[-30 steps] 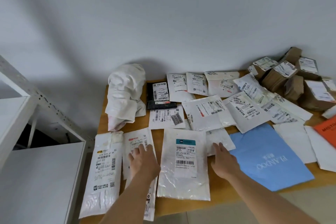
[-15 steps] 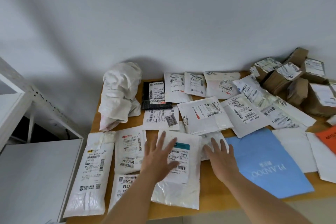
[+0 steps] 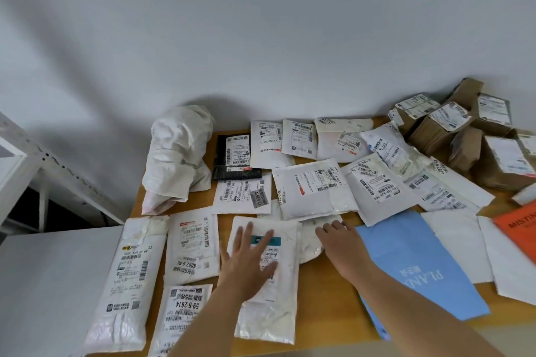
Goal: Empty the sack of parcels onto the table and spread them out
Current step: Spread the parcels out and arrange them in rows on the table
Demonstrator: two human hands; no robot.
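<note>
Both hands (image 3: 249, 264) (image 3: 342, 246) further fwd since before, flat on pkgs (image 3: 269, 278).

Left grip (image 3: 249, 262), right grip (image 3: 339, 246) flat, outstretched

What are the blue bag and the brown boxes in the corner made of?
The flat blue mailer bag looks like thin, smooth plastic: it lies limp, with white printed letters and a slight sheen. The brown boxes look like matte cardboard, some perhaps wrapped in brown paper or tape, with stiff corners, creases and white paper labels stuck on.
</note>
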